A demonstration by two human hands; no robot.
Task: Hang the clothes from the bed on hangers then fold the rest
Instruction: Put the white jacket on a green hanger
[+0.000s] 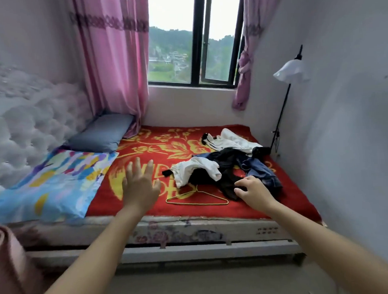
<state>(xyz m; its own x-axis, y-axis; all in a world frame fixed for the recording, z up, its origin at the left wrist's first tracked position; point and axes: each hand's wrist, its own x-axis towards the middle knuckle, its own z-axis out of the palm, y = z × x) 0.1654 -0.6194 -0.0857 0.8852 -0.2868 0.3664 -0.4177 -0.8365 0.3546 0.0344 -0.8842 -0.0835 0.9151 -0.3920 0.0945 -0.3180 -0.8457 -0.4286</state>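
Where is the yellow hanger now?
Head view: the hanger lies on the red blanket, between the left hand and the right hand, before the clothes pile.

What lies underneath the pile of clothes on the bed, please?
The red floral blanket lies under the clothes pile, and the yellow wire hanger rests at its near edge, hook toward the pile. Whatever else lies beneath the garments is covered and cannot be seen.

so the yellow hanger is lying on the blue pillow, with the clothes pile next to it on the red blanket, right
Not quite. The head view shows the yellow hanger lying on the red blanket, not on the blue pillow. The clothes pile does lie next to it on that blanket.
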